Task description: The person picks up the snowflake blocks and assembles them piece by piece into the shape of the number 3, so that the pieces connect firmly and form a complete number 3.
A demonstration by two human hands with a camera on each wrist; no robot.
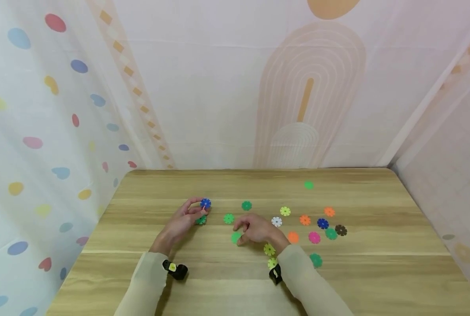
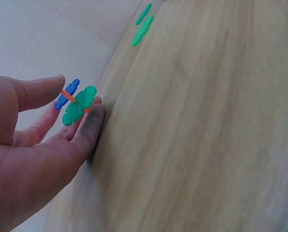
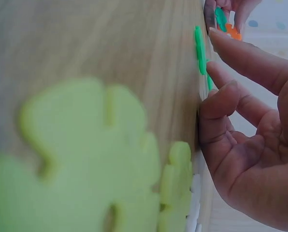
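Note:
My left hand (image 1: 187, 218) pinches a small assembly off the wooden table (image 1: 235, 285): a blue notched disc (image 1: 205, 203) and a green disc (image 1: 201, 220) joined by an orange piece. The left wrist view shows the blue disc (image 2: 66, 94) and green disc (image 2: 79, 105) between thumb and fingertips (image 2: 93, 113). My right hand (image 1: 254, 229) is curled, fingers down on the table, around a light green disc (image 1: 236, 237) lying flat. In the right wrist view its fingertips (image 3: 221, 96) press the wood and only a green sliver of that disc (image 3: 209, 79) shows.
Several loose discs lie right of the hands: white (image 1: 276, 221), orange (image 1: 305, 220), blue (image 1: 323, 223), pink (image 1: 314, 237), dark brown (image 1: 340, 230). Two yellow-green discs (image 1: 269, 249) sit by my right wrist, blurred large in the right wrist view (image 3: 86, 159). Patterned curtains close in three sides.

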